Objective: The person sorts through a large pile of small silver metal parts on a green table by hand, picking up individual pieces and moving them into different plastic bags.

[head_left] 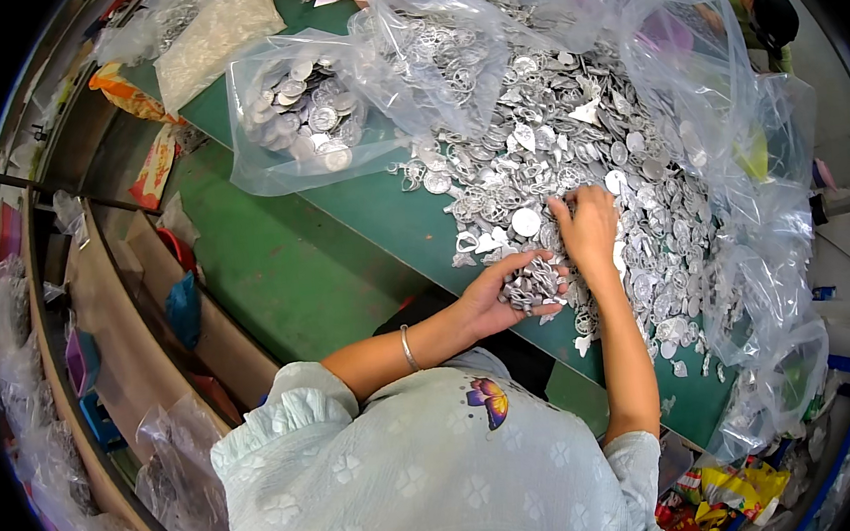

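A broad heap of small silver metal charms, some round and some openwork, covers much of the green table. Cupped at the near edge of the heap, my left hand holds a handful of silver metal pieces. My right hand rests on the heap just beyond it, thumb apart from the bent fingers, and nothing shows in its grip. Its fingertips are partly hidden among the pieces. A flat round disc lies to the left of this hand.
A clear plastic bag of round silver pieces stands at the table's left edge. More clear plastic surrounds the heap at right. Brown shelving runs along the left. At the far right, another person is partly visible.
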A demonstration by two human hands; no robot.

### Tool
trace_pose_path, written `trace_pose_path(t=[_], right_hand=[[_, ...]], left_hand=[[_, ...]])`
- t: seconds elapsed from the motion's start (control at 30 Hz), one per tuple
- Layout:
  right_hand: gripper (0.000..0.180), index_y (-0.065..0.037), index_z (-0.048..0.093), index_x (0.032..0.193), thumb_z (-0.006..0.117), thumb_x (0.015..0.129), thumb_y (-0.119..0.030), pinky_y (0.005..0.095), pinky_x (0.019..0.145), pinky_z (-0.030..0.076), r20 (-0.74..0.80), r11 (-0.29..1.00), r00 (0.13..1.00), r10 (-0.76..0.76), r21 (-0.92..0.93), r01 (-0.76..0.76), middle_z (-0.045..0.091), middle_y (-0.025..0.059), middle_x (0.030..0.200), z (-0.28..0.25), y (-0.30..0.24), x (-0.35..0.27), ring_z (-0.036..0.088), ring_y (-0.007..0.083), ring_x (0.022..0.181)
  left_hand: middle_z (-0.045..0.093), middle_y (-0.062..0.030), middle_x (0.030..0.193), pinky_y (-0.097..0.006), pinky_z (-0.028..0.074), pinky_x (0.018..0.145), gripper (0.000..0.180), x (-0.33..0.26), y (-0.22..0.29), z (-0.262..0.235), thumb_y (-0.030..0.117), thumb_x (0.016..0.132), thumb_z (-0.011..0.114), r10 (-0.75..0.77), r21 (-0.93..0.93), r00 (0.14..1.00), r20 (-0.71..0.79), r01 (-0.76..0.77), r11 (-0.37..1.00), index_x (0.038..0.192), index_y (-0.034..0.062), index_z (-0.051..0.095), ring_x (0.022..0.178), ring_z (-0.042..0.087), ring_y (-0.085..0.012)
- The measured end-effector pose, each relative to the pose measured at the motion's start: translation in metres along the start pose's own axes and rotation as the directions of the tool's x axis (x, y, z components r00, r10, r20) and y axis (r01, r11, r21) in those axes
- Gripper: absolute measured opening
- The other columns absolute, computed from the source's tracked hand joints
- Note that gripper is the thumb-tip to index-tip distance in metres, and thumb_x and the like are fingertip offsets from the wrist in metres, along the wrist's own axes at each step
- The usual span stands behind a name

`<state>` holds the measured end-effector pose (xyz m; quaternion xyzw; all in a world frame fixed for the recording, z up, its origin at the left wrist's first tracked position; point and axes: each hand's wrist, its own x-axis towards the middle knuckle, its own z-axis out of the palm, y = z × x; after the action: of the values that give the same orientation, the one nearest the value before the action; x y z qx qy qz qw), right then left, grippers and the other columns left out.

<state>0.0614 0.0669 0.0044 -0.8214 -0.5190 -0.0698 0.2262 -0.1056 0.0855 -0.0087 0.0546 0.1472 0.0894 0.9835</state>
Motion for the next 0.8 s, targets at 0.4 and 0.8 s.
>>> trace_pose_path(t=[0.4, 0.8], right_hand=[[0.016, 0.002, 0.058, 0.09, 0.059, 0.075, -0.001, 0.0349, 0.069, 0.043, -0.02, 0.85, 0.968, -0.249, 0.474, 0.229, 0.057, 0.0123, 0.085, -0.01, -0.013, 0.019, 0.054, 0.027, 0.077], [0.016, 0.001, 0.053, 0.089, 0.056, 0.073, -0.002, 0.0379, 0.072, 0.039, -0.024, 0.951, 0.991, -0.133, 0.279, 0.135, 0.054, 0.0146, 0.084, -0.003, -0.004, 0.028, 0.048, 0.0303, 0.082]], left_hand=[[0.056, -0.0139, 0.108, -0.043, 0.049, 0.081, 0.026, -0.006, 0.005, 0.0, 0.027, 0.087, 0.048, 0.044, -0.067, 0.998, -0.04, -0.047, 0.997, 0.106, 0.0094, 0.052, 0.098, 0.056, -0.0271], [0.055, -0.0138, 0.109, -0.043, 0.048, 0.083, 0.027, -0.009, 0.012, -0.003, 0.027, 0.087, 0.05, 0.099, -0.103, 0.992, -0.079, -0.107, 0.989, 0.107, 0.0096, 0.052, 0.099, 0.056, -0.0273]])
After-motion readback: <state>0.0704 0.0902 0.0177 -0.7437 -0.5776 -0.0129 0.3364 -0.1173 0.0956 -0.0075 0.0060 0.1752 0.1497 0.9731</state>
